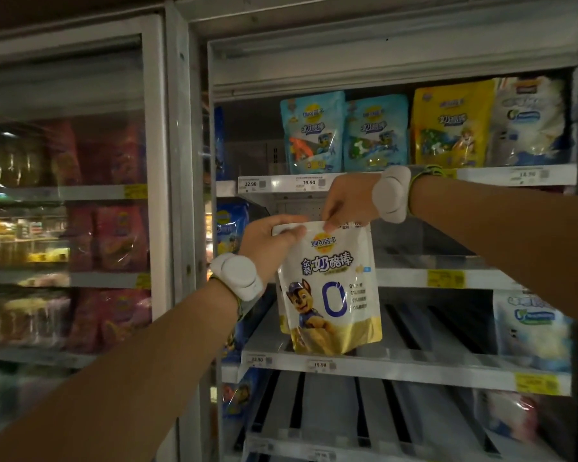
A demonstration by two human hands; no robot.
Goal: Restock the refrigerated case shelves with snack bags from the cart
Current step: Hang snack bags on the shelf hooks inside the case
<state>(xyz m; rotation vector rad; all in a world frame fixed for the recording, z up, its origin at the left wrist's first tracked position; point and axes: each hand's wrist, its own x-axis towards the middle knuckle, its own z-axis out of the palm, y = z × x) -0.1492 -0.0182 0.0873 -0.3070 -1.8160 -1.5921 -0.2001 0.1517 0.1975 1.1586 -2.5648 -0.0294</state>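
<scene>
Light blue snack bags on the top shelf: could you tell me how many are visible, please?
2: one light blue bag at left, a second beside it, left of the yellow bag. More may hide behind.

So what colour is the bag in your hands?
White with a gold bottom band, on the bag, head view.

White snack bag with gold base and cartoon dog print: upright, top edge pinched, bottom at the shelf front edge.
</scene>
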